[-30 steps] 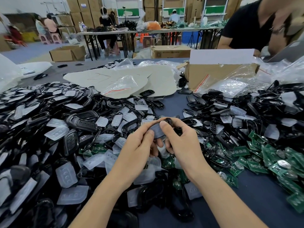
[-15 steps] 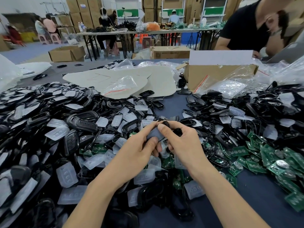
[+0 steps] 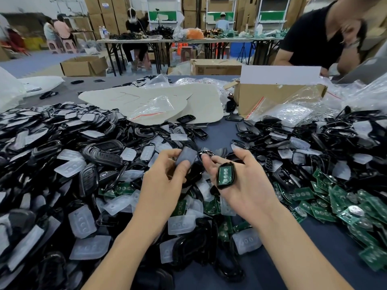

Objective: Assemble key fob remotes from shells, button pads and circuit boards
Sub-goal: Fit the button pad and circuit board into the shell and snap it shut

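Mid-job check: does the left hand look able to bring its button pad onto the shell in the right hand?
Probably yes. The left hand pinches the grey button pad beside the shell, which the right hand holds with its circuit board facing up and uncovered.

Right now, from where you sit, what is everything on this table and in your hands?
Black plastic key fob shells: many, black, heaped left and right.
Translucent rubber button pads: many, whitish, strewn over the left and middle heaps.
Green circuit boards: many, green, piled near right.
Brown cardboard box: one, brown, far right.
Clear plastic bags: several, clear, by the box.
Pale flat sheets: a few, cream, far middle.
Blue-grey table: one, under everything.
Left hand: pinches one greyish button pad.
Right hand: holds one black shell with a green board inside.
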Available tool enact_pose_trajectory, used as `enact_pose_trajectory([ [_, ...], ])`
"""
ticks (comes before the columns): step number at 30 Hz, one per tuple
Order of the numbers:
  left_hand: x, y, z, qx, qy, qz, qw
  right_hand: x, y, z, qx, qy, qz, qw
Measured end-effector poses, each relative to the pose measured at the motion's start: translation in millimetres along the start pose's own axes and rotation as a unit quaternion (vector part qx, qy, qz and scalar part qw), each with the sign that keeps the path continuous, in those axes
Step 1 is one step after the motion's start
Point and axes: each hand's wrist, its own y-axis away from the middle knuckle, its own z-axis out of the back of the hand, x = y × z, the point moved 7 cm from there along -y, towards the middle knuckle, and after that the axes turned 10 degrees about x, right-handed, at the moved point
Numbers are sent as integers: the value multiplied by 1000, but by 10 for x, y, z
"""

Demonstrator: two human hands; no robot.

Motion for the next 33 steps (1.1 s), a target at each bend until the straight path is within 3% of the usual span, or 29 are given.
enact_pose_trajectory([
  [4,24,-7,32,-20,76,17,997,-4,48,-109,30,-43,3,999],
  [17,-14,46,-16,-24,141,1,990,-124,5,-24,19,240,1,971],
  [21,-19,66,-57,-30,144,-2,989,-64,-38,85,-39,185,32,981],
  [24,16,62,-109,-22,156,11,988,-41,-74,79,-32,124,43,991],
  [29,16,80,-168,-18,126,-3,992,-87,-57,-32,20,168,63,984],
  [33,-1,92,-120,-47,27,-29,998,-116,-16,-40,9,212,72,975],
])
